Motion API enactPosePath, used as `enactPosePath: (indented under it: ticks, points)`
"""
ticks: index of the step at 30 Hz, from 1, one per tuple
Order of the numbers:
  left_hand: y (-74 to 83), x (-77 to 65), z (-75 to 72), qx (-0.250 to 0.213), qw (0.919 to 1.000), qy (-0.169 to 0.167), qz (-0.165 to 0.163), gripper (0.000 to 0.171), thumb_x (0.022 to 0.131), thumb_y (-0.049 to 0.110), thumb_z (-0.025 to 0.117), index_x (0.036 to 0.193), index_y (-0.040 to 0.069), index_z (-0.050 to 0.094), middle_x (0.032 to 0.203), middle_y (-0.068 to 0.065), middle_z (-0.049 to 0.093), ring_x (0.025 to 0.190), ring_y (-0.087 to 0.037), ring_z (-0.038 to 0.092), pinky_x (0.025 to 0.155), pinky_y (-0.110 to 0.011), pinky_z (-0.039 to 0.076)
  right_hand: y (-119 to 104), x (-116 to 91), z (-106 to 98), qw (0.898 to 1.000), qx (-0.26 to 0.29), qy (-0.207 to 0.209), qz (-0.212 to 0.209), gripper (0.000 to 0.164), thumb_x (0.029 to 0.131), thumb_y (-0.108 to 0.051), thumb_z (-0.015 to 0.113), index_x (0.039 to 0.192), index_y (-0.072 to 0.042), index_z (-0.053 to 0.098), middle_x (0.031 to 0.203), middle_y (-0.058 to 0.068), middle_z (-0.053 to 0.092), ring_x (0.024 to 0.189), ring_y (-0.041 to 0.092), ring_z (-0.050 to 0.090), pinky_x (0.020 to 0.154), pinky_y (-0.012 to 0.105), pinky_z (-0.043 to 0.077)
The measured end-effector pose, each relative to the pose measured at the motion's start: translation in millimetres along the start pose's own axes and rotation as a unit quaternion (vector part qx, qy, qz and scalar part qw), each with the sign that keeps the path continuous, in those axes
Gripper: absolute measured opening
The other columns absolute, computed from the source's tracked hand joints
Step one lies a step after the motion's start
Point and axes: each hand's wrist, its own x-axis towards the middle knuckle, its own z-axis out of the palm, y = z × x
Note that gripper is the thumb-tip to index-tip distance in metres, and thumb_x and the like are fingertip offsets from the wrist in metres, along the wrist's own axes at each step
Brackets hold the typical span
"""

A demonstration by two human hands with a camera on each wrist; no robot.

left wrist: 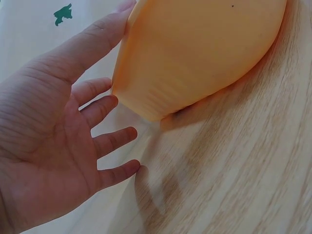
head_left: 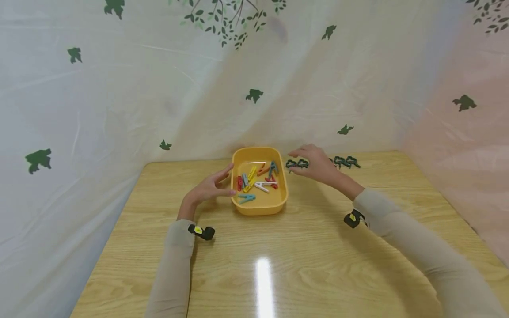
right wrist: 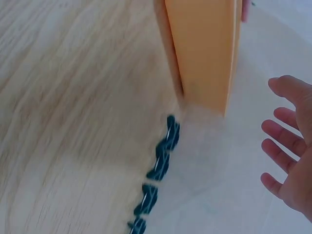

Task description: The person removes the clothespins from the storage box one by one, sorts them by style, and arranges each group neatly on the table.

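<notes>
A yellow plastic tub (head_left: 260, 211) stands on the table with several clothespins inside, among them a white clothespin (head_left: 262, 185), a blue clothespin (head_left: 247, 198) and a yellow clothespin (head_left: 252, 173). My left hand (head_left: 207, 187) is at the tub's left side, fingers spread; in the left wrist view, the thumb and nearest fingertips meet its rim. To the right of the tub, my right hand (head_left: 318, 165) hovers with loosely bent fingers and holds nothing. Below and around it lies a row of dark green clips (right wrist: 158, 165), partly hidden by the hand in the head view.
The wooden table (head_left: 230, 256) extends toward me and to both sides. Behind its back edge hangs a pale curtain (head_left: 199, 110) printed with green leaves. The row of clips runs along that back edge, right of the tub.
</notes>
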Motion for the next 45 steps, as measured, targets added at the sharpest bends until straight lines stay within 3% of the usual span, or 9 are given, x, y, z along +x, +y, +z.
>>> enactPosePath:
  ticks: [7,14,22,29,37,41,45]
  points:
    - [-12.2,1.8,1.5,0.006,0.9998,0.013,0.012,0.092,0.078,0.039,0.075,0.149,0.040,0.016,0.155,0.018,0.012,0.145,-0.026,0.015,0.115,-0.053,0.019,-29,7,22,0.998,-0.024,-0.049,-0.044,0.041,0.079,-0.030,0.075,0.114,-0.011,0.067,0.110,0.010,0.065,0.103,0.027,0.055,0.089,0.050,0.043]
    - [-10.4,-1.9,1.6,0.005,0.9997,0.020,0.013,0.095,0.074,0.044,0.076,0.149,0.038,0.018,0.154,0.020,0.016,0.144,-0.025,0.018,0.114,-0.053,0.020,-46,16,39,0.992,-0.053,-0.099,-0.052,0.040,0.079,-0.037,0.074,0.113,-0.018,0.068,0.107,0.005,0.064,0.100,0.023,0.051,0.095,0.046,0.036]
    - [-4.7,-6.3,2.2,0.005,0.9999,0.010,0.013,0.093,0.077,0.041,0.075,0.149,0.037,0.016,0.155,0.017,0.013,0.144,-0.026,0.016,0.114,-0.054,0.018,-52,23,54,0.987,-0.045,-0.138,-0.066,0.041,0.077,-0.032,0.077,0.113,-0.016,0.069,0.108,0.005,0.066,0.102,0.024,0.050,0.093,0.047,0.035]
    - [-7.0,-7.6,3.5,0.000,0.9999,0.010,0.010,0.093,0.077,0.039,0.076,0.149,0.038,0.016,0.155,0.019,0.013,0.144,-0.025,0.016,0.115,-0.053,0.018,-52,25,63,0.982,-0.080,-0.153,-0.079,0.041,0.076,-0.033,0.077,0.111,-0.012,0.070,0.108,0.002,0.064,0.100,0.022,0.046,0.093,0.047,0.035]
    - [8.4,-14.9,1.2,-0.003,0.9999,-0.013,0.009,0.094,0.080,0.031,0.075,0.151,0.027,0.013,0.158,0.007,0.009,0.144,-0.031,0.015,0.114,-0.053,0.020,-55,24,66,0.976,-0.108,-0.177,-0.072,0.036,0.074,-0.036,0.078,0.100,-0.013,0.072,0.106,0.001,0.064,0.090,0.020,0.042,0.082,0.041,0.035]
    - [0.5,-12.1,1.6,-0.001,0.9999,-0.008,0.012,0.094,0.080,0.032,0.074,0.151,0.032,0.013,0.158,0.010,0.009,0.144,-0.030,0.014,0.114,-0.054,0.018,-58,24,67,0.975,-0.108,-0.182,-0.068,0.029,0.073,-0.035,0.079,0.092,-0.013,0.072,0.115,0.001,0.065,0.089,0.019,0.043,0.079,0.039,0.033]
    - [-7.2,-10.2,2.3,0.004,0.9999,0.000,0.013,0.092,0.080,0.037,0.074,0.149,0.039,0.014,0.156,0.016,0.010,0.145,-0.026,0.015,0.115,-0.054,0.018,-60,25,68,0.974,-0.109,-0.191,-0.058,0.025,0.074,-0.033,0.079,0.081,-0.011,0.069,0.106,0.001,0.067,0.085,0.020,0.041,0.077,0.037,0.031]
